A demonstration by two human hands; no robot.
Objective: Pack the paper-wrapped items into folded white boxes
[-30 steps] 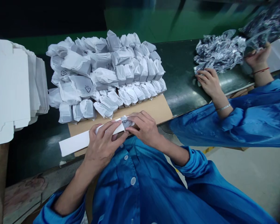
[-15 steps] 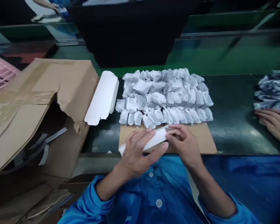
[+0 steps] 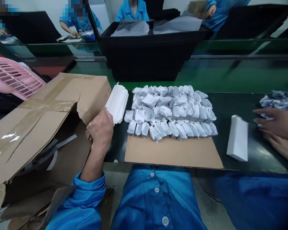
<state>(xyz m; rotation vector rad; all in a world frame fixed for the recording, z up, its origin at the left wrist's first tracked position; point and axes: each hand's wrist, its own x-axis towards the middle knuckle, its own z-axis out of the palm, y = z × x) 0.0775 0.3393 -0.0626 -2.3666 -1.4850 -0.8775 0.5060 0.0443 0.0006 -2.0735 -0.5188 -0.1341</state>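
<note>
My left hand [image 3: 100, 127] reaches out to the left, its fingers curled on the near end of a stack of flat white cartons [image 3: 118, 101] that leans against an open cardboard box [image 3: 62, 92]. In front of me, several small white wrapped packets [image 3: 172, 111] are piled on a brown cardboard sheet [image 3: 172, 155]. A filled white carton [image 3: 237, 138] lies on the dark belt to the right of the sheet. My right hand is out of sight.
A co-worker's two hands [image 3: 276, 124] rest at the right edge beside crinkled silver bags [image 3: 279, 99]. Behind the packets stands a black bin [image 3: 148, 48], and a pink basket [image 3: 14, 76] sits at far left. People in blue coats work across the line.
Both hands held a white carton over the cardboard sheet before. That carton now lies on the belt at the right, and my left hand has moved left onto the flat carton stack.
</note>
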